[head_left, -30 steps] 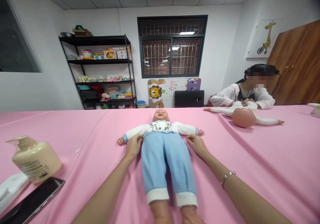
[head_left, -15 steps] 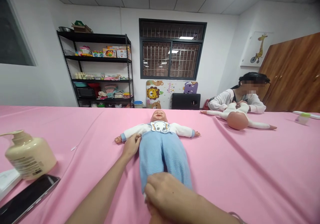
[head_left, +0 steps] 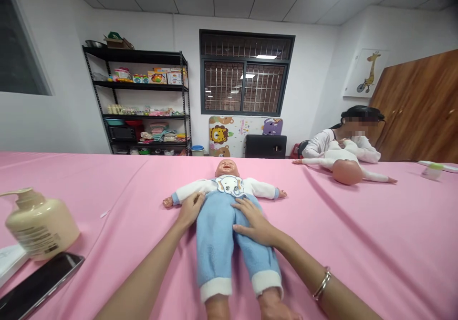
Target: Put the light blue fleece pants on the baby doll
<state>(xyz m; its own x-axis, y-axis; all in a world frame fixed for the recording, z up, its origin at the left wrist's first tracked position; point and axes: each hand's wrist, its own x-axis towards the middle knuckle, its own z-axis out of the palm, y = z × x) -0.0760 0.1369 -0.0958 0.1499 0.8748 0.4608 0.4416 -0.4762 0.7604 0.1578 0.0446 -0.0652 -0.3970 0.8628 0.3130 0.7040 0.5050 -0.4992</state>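
Note:
A baby doll (head_left: pixel 227 168) lies on its back, arms spread, head away from me. It wears a white top with an elephant face (head_left: pixel 231 185) and blue trousers (head_left: pixel 215 234) with white cuffs; its bare feet show at the bottom. At the left side of the waist, my left hand (head_left: pixel 191 209) is closed on the edge of the trousers, its fingertips partly hidden. My right hand (head_left: pixel 255 222) rests open over the front of the trousers, fingers spread just below the elephant face.
Pink cloth (head_left: pixel 136 243) covers the table. To the left are a cream pump bottle (head_left: pixel 45 227), a black phone (head_left: pixel 41 284) and a white object (head_left: pixel 10 263). Across the table at right, a person (head_left: pixel 327 141) handles another doll (head_left: pixel 347 172); a green-lidded container (head_left: pixel 432 170) stands beyond.
My right hand has left the lower trouser leg and moved up to the trouser front, opening out. Both cuffs and feet now show. The other person's doll has shifted slightly right.

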